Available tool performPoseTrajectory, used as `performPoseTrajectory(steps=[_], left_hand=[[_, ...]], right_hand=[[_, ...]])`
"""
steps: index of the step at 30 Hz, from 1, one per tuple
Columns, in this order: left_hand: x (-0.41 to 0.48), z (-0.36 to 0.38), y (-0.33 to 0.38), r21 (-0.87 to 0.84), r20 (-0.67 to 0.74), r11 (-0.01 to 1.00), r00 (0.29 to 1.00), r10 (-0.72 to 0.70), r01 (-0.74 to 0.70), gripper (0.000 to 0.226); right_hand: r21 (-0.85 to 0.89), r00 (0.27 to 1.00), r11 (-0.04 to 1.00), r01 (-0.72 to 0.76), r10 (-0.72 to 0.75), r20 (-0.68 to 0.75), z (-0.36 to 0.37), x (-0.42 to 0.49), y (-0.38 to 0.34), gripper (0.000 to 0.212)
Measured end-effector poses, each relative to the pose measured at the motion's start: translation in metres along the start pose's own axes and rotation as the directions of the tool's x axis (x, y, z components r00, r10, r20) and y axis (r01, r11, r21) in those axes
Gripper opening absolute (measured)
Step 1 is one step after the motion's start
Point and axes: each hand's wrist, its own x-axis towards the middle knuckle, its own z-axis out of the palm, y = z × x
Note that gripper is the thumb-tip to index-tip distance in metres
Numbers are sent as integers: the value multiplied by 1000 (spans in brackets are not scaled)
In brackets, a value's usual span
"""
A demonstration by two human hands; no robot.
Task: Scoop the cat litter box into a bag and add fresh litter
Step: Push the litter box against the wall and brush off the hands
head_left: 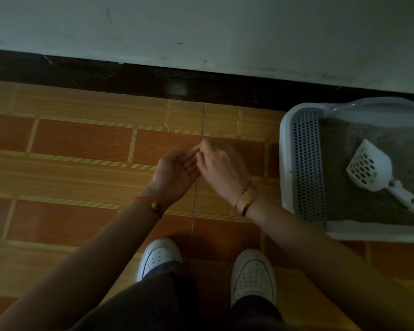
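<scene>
Down on the floor [81, 144], it's wood-look tiling in orange-brown blocks with pale striped bands, running up to a dark glossy skirting board [153, 77] under the wall. Sitting right on it at the right edge is the litter box [286, 149], pale rimmed, close to the skirting. Nearer the camera, two white shoes [159, 256] stand planted on the tiles, slightly apart.

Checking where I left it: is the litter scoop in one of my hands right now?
No, the white litter scoop lies on the litter inside the litter box, while both hands meet empty over the floor.
</scene>
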Motion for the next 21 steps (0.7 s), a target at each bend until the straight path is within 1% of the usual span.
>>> performPoseTrajectory(steps=[2, 3, 4, 5, 7, 10, 12, 14, 17, 21], left_hand=[[0, 0, -3, 25, -8, 1000, 1000, -2, 3, 48], [0, 0, -3, 21, -3, 1000, 1000, -6, 6, 44], [0, 0, -3, 5, 8, 1000, 1000, -10, 10, 41], [1, -2, -2, -17, 16, 1000, 1000, -14, 14, 39], [0, -5, 0, -62, 17, 998, 1000, -15, 16, 38], [-2, -9, -1, -86, 10, 996, 1000, -20, 21, 39], [-4, -10, -3, -75, 6, 997, 1000, -30, 30, 39], [-5, -10, -6, -69, 8, 997, 999, -39, 39, 39], [-10, -9, -9, -51, 19, 998, 999, -43, 44, 38], [-15, -7, -12, -17, 36, 999, 998, -42, 42, 38]], right_hand=[[103, 1000, 995, -18, 16, 15, 1, -10, -11, 18], [135, 999, 990, -48, 50, -15, -1, -15, -9, 15], [133, 995, 987, -91, 96, -36, -4, -20, -4, 14], [86, 989, 986, -142, 145, -33, -7, -26, 4, 16], [-70, 971, 970, -235, 238, 34, -9, -42, 21, 25], [-310, 942, 914, -261, 311, 125, 4, -71, 36, 34], [-411, 942, 887, -210, 296, 157, 17, -88, 36, 37], [-481, 949, 862, -161, 270, 165, 26, -97, 34, 31], [-495, 976, 863, -104, 183, 115, 34, -97, 35, 22], [-497, 988, 867, -18, 92, 124, 34, -95, 36, 20]])
